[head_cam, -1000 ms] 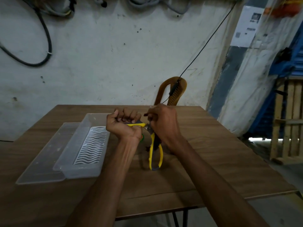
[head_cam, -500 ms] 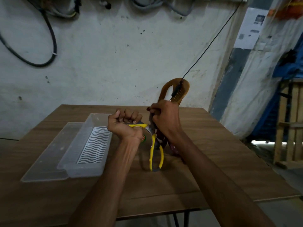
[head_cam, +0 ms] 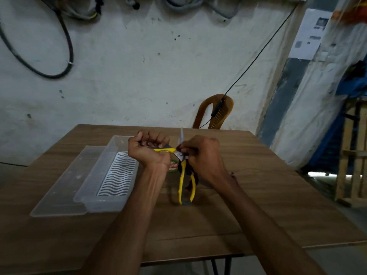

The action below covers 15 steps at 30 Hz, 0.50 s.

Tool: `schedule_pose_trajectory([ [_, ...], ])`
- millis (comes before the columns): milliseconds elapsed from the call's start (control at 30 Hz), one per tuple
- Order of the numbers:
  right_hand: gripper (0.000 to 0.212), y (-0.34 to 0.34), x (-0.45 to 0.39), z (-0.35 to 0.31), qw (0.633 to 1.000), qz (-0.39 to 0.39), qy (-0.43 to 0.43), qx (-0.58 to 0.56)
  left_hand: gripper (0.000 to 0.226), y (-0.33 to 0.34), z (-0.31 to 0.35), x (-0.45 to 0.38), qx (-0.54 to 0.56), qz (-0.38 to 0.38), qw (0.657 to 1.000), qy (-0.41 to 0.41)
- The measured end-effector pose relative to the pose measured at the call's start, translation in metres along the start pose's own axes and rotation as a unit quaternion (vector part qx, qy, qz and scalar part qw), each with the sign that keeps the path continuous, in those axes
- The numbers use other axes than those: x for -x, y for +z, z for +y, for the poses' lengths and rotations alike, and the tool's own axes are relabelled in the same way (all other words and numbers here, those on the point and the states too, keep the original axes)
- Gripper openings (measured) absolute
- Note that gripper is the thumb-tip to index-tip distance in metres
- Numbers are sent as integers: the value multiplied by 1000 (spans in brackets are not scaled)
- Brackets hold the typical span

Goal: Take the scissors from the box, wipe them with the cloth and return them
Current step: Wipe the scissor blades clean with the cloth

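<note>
Just right of the clear plastic box [head_cam: 111, 175], both hands meet above the wooden table [head_cam: 248, 195]. The left hand [head_cam: 148, 152] is closed in a fist round one yellow handle of the scissors [head_cam: 181, 175], palm turned up, knuckles curled over the grip. The scissors are splayed wide open: one handle runs sideways into that fist, the other yellow loop hangs down toward the table, and a steel blade [head_cam: 181, 135] points straight up beside the right hand [head_cam: 200, 155]. The right hand's fingers are bent and pinched in at the pivot of the scissors, with a dark cloth [head_cam: 191, 178] trailing down from under the palm; how much of the cloth is gripped cannot be told. A round green and red label [head_cam: 173, 165] shows under the left wrist. The box sits on its flat lid [head_cam: 65, 179], with a white wavy-slotted insert [head_cam: 117, 175] lying in its bottom. Beyond the table's far edge from the box stands a brown plastic chair [head_cam: 217, 112], against a stained white wall [head_cam: 139, 66] hung with black cables [head_cam: 67, 46].
</note>
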State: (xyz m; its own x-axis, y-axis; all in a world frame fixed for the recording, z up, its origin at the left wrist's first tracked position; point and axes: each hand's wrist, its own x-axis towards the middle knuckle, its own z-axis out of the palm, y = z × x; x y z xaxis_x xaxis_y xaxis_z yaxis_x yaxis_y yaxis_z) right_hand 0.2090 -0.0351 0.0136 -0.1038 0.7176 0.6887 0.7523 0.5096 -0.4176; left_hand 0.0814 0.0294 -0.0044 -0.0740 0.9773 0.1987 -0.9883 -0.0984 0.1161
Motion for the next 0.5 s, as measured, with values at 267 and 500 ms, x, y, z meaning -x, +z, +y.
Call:
schedule_pose_trajectory([
  [267, 18, -52, 19, 33, 879, 194, 243, -361, 23, 4, -7, 3, 18, -63, 998, -25],
  [500, 18, -56, 35, 13, 928, 193, 152, -282, 24, 7, -5, 6, 14, -73, 997, -24],
])
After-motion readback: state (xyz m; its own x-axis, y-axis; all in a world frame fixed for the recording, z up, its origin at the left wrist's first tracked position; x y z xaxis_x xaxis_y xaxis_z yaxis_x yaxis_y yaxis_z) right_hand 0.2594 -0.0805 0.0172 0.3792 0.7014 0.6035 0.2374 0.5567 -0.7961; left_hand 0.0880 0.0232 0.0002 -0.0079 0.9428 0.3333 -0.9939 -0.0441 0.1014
